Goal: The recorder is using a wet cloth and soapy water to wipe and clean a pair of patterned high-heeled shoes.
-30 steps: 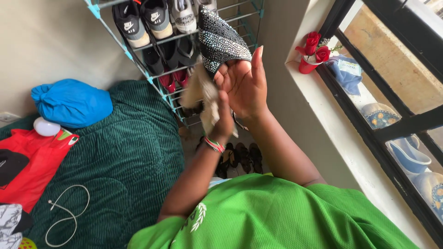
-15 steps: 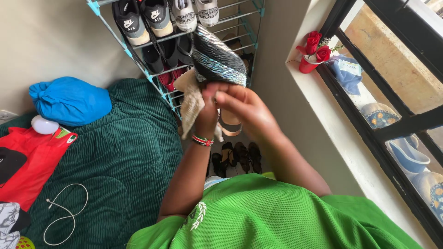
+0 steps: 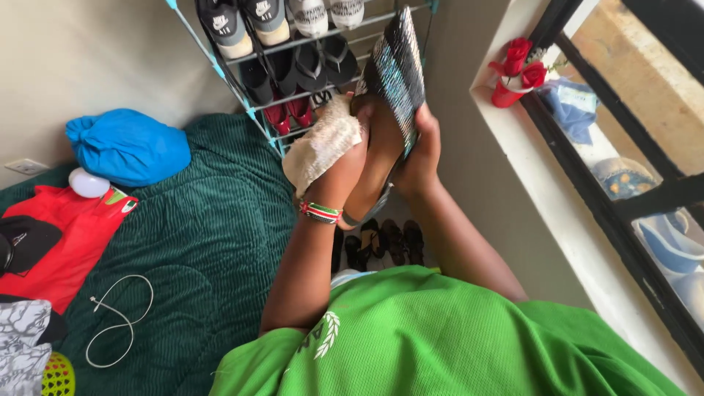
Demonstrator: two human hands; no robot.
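Rhinestone-studded and dark, a slip-on shoe (image 3: 398, 70) stands on edge in front of the shoe rack (image 3: 242, 81), its glittering upper turned right and its tan insole facing left. The right hand (image 3: 419, 150) is closed around the shoe from the near right side, fingers wrapped behind the sparkling upper. The left hand (image 3: 345, 165), with a striped bead bracelet (image 3: 320, 212) at the wrist, is clenched on a cream knitted cloth (image 3: 320, 144) and presses it against the insole; the cloth bunches out to the left of the fist. The rack is the main holder here: its top wire shelf carries a row of grey, black and white sneakers (image 3: 282, 16), the shelf below holds black flat shoes (image 3: 308, 67), and lower still a red pair (image 3: 287, 114) shows. On the floor under the hands lie dark sandals (image 3: 381, 242). To the left a green ribbed bedspread (image 3: 198, 242) bears a blue cloth bundle (image 3: 128, 147), a red garment (image 3: 66, 246) and a white cable (image 3: 117, 323). On the window sill (image 3: 543, 198) at the right, a small red pot (image 3: 506, 94) holds red roses (image 3: 524, 62).
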